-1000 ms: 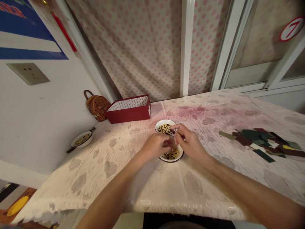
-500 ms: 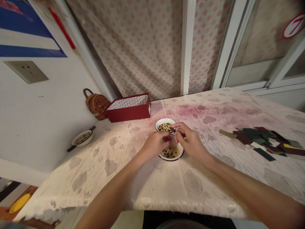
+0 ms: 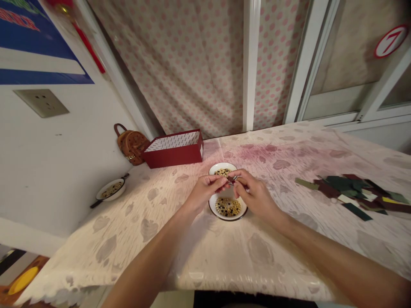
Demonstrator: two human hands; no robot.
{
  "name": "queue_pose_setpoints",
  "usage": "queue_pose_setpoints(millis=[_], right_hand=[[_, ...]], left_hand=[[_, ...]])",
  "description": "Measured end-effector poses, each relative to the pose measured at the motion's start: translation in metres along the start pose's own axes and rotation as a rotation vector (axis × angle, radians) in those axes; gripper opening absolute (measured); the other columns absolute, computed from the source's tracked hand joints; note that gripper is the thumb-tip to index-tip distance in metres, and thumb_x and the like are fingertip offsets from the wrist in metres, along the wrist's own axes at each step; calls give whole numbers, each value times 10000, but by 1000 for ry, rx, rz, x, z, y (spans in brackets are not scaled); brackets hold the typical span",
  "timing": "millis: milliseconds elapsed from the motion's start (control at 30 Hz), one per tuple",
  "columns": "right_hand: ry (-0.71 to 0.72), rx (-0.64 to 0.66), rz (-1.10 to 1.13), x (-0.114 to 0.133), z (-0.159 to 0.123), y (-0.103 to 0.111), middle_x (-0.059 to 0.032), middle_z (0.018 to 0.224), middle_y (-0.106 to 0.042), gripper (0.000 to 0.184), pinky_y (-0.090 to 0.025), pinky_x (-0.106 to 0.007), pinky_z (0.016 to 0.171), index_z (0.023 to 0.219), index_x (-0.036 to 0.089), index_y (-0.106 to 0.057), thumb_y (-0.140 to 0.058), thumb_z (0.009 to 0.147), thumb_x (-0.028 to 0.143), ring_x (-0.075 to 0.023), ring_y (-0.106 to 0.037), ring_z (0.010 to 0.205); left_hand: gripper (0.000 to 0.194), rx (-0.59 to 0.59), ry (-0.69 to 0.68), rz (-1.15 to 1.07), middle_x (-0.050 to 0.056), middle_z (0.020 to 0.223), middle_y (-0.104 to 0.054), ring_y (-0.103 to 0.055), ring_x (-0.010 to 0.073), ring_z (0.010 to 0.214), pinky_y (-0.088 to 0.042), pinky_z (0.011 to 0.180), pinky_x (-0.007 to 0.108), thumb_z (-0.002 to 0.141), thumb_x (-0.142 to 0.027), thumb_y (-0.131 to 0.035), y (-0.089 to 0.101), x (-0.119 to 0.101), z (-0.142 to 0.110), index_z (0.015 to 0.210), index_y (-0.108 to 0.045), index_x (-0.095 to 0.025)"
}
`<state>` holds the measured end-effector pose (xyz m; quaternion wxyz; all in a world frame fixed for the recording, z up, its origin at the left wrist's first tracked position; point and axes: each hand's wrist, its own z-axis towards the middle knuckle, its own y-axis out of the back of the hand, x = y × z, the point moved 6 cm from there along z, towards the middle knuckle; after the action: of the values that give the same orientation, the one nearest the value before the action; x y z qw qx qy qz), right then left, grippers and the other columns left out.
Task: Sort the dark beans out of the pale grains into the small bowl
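My left hand (image 3: 205, 190) and my right hand (image 3: 255, 190) meet above two white dark-rimmed bowls. Between their fingertips is a small dark red strip (image 3: 230, 179), with the thumbs and index fingers of both hands pinching it. What it is made of, I cannot tell. Below the hands, the near bowl (image 3: 228, 219) holds a layer of small yellow and black round pieces, beads or beans, around a small spot in the middle. Just behind it, the far bowl (image 3: 221, 165) has similar yellow and black pieces, and my fingers partly cover it.
A dark red box (image 3: 175, 156) and a brown mini backpack (image 3: 131, 143) stand at the back left. Near the wall sits a handled bowl (image 3: 112, 196) with similar pieces. Green, brown, white and yellow flat strips (image 3: 351, 186) lie piled on the right of the patterned tablecloth (image 3: 180, 265).
My left hand has risen from over the near bowl to meet my right hand at the dark red strip. More of the near bowl's contents shows now. The view has tilted slightly.
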<state>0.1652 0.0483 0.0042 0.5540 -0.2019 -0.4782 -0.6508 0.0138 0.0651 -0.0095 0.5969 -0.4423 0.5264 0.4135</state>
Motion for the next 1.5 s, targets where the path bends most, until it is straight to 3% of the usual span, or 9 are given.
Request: queue_pose_setpoints(millis=[333, 533, 667, 733, 833, 933, 1033, 1133, 1500], right_hand=[[-14, 7, 20, 0, 0, -1, 59, 623, -606, 222, -428, -252, 612, 1128, 210, -561, -443, 940, 218, -141, -579, 580], [-28, -33, -58, -3, 1, 2, 60, 610, -601, 199, -379, -257, 577, 1101, 212, -574, -453, 945, 234, -138, -546, 549], [-51, -57, -81, -4, 2, 5, 57, 609, -601, 204, -379, -264, 590, 1108, 208, -576, -453, 950, 250, -143, -548, 551], [-57, -58, -89, -5, 2, 5, 54, 608, -604, 209, -376, -268, 588, 1111, 206, -577, -455, 947, 255, -145, -546, 545], [-66, -58, -88, -7, 2, 5, 43, 632, -619, 228, -388, -272, 605, 1126, 204, -582, -453, 946, 258, -153, -562, 570], [-81, -62, -94, -8, 1, 6, 33, 657, -627, 244, -393, -277, 616, 1137, 203, -592, -455, 944, 263, -157, -568, 586], [-86, -65, -98, -7, 1, 6, 22, 679, -640, 244, -391, -279, 614, 1128, 197, -598, -455, 942, 264, -154, -564, 585], [-89, -66, -95, -6, 1, 6, 13, 693, -650, 249, -396, -280, 619, 1128, 191, -600, -455, 938, 265, -157, -568, 594], [-90, -42, -106, -8, 0, 2, 31, 642, -615, 252, -416, -282, 631, 1142, 203, -595, -459, 936, 256, -163, -573, 583]], left_hand=[[332, -12, -42, 69, 42, 779, -715, -561, 105, 687, -444, 711, 245, 793, -457, -808, 0, -3, -1, 852, -784, -131], [179, -230, -195, 263, 64, 864, -764, -672, 169, 781, -510, 757, 282, 842, -310, -734, 19, -3, 13, 869, -770, -137], [160, -298, -288, 568, 74, 1027, -782, -704, 194, 889, -528, 822, 312, 873, -188, -669, 22, -11, 14, 990, -777, -174], [150, -252, -331, 740, 56, 1022, -779, -693, 189, 888, -518, 813, 306, 878, -177, -669, 15, -17, 9, 979, -778, -197], [84, -71, -383, 953, 25, 895, -767, -676, 182, 856, -495, 782, 289, 870, -185, -688, -6, -23, -2, 847, -766, -207], [53, 146, -359, 1139, 20, 839, -763, -680, 194, 815, -481, 744, 295, 835, -244, -746, -24, -16, -9, 805, -751, -201], [41, 267, -321, 1275, 14, 865, -777, -700, 213, 835, -484, 798, 323, 809, -238, -767, -32, -8, -12, 830, -754, -206], [44, 279, -282, 1344, 18, 894, -781, -706, 229, 884, -483, 853, 340, 814, -193, -729, -32, -5, -11, 847, -754, -210], [107, 243, -294, 1346, 62, 830, -747, -676, 260, 794, -473, 765, 348, 748, -129, -676, -31, -4, -10, 810, -717, -207]])
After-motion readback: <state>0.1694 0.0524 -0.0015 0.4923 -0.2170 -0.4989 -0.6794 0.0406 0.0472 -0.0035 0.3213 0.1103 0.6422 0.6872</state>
